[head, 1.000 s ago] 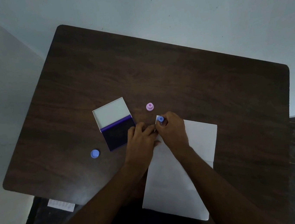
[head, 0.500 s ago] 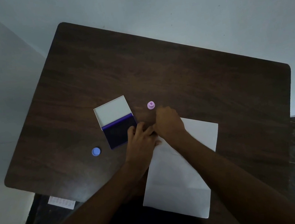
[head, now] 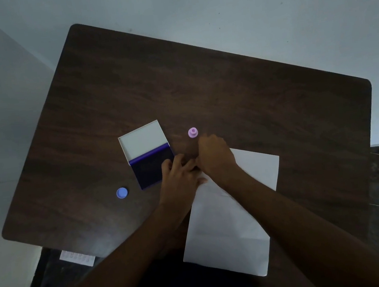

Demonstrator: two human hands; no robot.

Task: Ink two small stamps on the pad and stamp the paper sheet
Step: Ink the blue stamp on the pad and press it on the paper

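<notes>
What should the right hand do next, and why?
Probably close on the pink stamp: the right hand sits just short of it, the ink pad lies open nearby, and the paper shows no visible marks.

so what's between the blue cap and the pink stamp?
Head view: the open ink pad lies between the blue cap and the pink stamp, with bare table on either side of it.

One pink stamp point(head: 192, 132), one blue cap point(head: 122, 193), one ink pad point(head: 149, 158), one paper sheet point(head: 235, 223), two hands.
</notes>
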